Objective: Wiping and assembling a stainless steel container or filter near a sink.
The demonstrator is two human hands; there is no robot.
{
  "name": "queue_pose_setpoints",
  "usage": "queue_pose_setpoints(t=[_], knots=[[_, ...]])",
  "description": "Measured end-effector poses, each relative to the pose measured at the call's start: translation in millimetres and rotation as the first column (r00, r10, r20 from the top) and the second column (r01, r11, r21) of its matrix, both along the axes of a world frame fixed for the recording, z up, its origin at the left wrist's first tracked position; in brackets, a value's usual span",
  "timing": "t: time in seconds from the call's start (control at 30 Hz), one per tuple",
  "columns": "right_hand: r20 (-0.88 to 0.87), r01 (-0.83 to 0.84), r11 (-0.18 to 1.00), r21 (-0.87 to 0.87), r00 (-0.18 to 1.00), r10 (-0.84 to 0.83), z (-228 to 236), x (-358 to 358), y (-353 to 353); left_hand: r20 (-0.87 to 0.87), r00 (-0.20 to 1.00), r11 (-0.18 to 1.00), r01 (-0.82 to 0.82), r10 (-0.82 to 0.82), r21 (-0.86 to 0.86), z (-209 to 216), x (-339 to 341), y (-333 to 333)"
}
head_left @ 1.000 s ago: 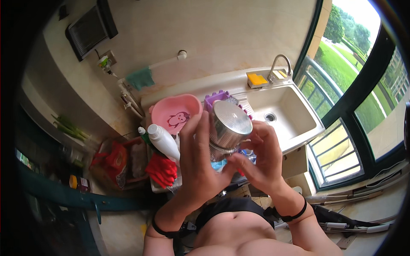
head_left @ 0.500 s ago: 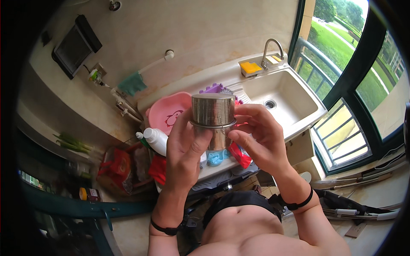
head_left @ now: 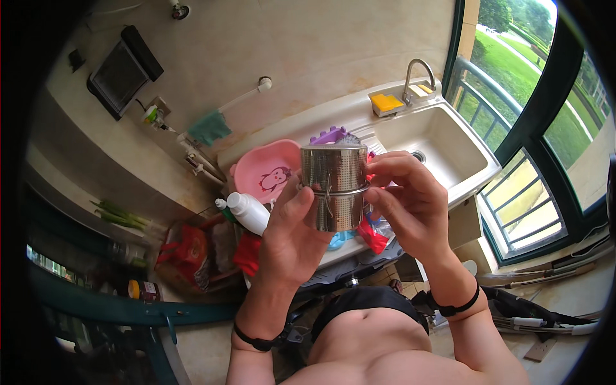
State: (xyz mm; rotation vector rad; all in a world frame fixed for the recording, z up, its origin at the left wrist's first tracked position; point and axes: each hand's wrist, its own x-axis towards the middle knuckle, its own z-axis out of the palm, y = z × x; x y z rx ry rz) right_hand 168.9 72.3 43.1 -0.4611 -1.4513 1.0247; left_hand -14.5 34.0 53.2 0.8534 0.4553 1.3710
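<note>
Between my hands, raised in front of the sink counter, is a shiny perforated metal strainer canister [head_left: 335, 168]. It is a cylinder with a solid flat end on top and a rim around its middle, where a thin wire clasp shows. My left hand [head_left: 289, 237] wraps its left side, thumb lying along the wall near the rim. At its right side, the bent fingers and thumb of my right hand [head_left: 414, 208] touch the canister near the rim. The inside of the canister cannot be seen.
Behind my hands stands a pink basin [head_left: 256, 168], with a white bottle [head_left: 249, 213] beside it. A white sink [head_left: 462, 154] with a curved faucet [head_left: 420, 62] lies to the right, near the window. A yellow sponge [head_left: 387, 102] sits at its back edge. Red bags [head_left: 186, 247] are at lower left.
The canister has turned in my hands, bringing the wire clasp round to the front and showing more of its lower half. The whole view has shifted slightly.
</note>
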Motion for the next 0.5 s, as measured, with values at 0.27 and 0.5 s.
queue_pose_setpoints(t=[0.27,0.5], knots=[[0.032,-0.013,1.0,0.004,0.999,0.013,1,-2,-4,0.244,0.965,0.992,0.112,-0.095,-0.059,-4,-6,-7],[0.041,0.034,0.999,0.01,0.999,-0.035,0,-5,-9,-0.03,0.998,0.997,-0.056,0.058,0.053,-11,-9,-9]])
